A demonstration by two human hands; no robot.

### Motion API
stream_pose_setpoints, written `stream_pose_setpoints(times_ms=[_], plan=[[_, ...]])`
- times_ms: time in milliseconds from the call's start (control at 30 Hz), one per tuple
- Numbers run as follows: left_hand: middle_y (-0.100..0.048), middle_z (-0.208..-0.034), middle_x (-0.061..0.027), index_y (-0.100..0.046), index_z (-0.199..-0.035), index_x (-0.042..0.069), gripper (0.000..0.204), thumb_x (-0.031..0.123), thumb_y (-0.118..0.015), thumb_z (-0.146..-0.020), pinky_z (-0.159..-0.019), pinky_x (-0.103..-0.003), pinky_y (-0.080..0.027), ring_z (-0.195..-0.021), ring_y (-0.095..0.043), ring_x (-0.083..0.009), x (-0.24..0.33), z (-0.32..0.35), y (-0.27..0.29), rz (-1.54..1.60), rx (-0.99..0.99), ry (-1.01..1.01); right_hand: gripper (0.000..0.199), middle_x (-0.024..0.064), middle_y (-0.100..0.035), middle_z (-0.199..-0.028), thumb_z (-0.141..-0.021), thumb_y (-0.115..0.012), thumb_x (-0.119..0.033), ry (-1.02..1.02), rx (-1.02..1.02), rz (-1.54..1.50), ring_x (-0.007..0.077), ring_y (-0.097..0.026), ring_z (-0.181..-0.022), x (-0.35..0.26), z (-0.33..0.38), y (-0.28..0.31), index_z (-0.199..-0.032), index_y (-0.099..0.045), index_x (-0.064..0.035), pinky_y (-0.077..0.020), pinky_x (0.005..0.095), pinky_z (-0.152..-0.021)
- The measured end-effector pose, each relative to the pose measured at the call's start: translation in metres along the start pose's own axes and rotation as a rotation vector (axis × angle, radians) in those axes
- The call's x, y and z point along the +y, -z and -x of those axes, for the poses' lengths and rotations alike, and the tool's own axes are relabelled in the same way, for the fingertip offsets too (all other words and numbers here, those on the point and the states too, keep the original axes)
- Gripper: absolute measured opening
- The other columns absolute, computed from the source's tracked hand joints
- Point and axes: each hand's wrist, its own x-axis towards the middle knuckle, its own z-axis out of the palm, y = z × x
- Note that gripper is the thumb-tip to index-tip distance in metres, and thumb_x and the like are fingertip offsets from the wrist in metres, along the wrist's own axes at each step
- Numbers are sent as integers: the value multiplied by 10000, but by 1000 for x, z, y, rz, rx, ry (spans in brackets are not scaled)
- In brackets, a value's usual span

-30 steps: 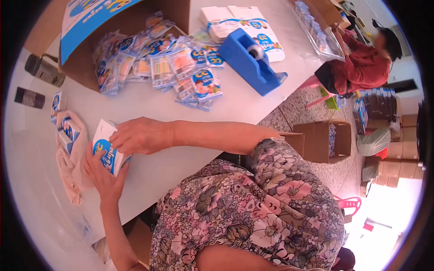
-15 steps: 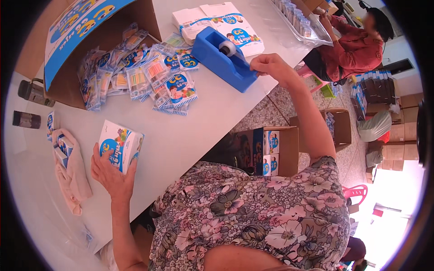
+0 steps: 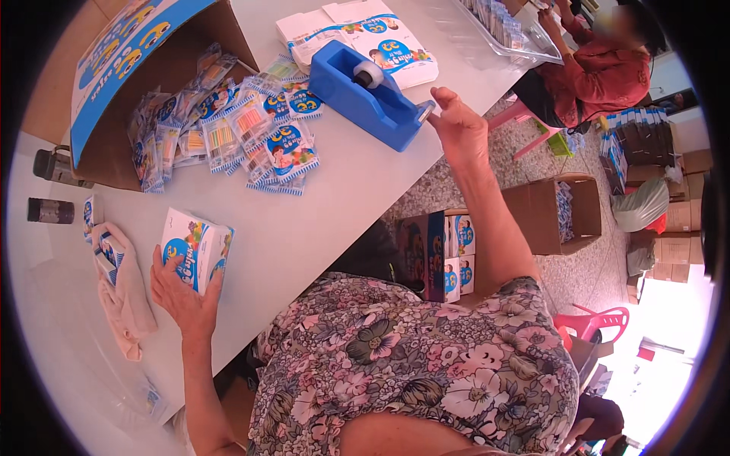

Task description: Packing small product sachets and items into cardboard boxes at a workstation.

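Observation:
My left hand [image 3: 185,300] is closed around the lower end of a small white and blue printed carton [image 3: 199,242] on the table. Its thumb presses one side and its fingers lie over the top and the other side. My right hand [image 3: 461,135] is just past the cutting end of a blue tape dispenser [image 3: 365,95], fingertips pinched on a short end of clear tape [image 3: 428,112]. A roll of tape [image 3: 368,74] sits in the dispenser. Left of the dispenser, a pile of clear sachets with coloured sticks [image 3: 251,129] spills from a large open cardboard box [image 3: 209,34].
Flattened white cartons [image 3: 407,64] lie behind the dispenser. A pink cloth [image 3: 125,296] and two dark bottles [image 3: 52,210] are at the left. Below the table edge stand a box of packed cartons [image 3: 460,243] and a box of sachets [image 3: 532,216]. A co-worker in red [image 3: 601,83] sits far right.
My right hand has turned at the wrist and lifted its fingertips a little off the dispenser's cutting end, with tape showing between. My left hand still holds the carton. The whole view has shifted slightly.

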Motion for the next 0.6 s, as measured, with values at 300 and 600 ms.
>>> stream_pose_setpoints(times_ms=[300,600], plan=[[-317,-1546,-203,-432,-1309,82,723,359,-788,-745,-1134,-526,-161,-1396,-287,-400,-7,-1,3,-28,-13,0,184,57,-662,-837,-917,-610,-128,-425,19,571,111,-580,-743,0,34,-11,-751,-634,-51,-427,244,-651],[-393,-1446,-211,-509,-1239,114,689,407,-812,-693,-1083,-552,-213,-1288,-379,-405,14,-3,-11,14,120,25,197,-2,-638,-640,-912,-697,-198,-667,-707,492,39,-499,-505,78,121,-188,-800,-695,-36,-380,199,-448]])
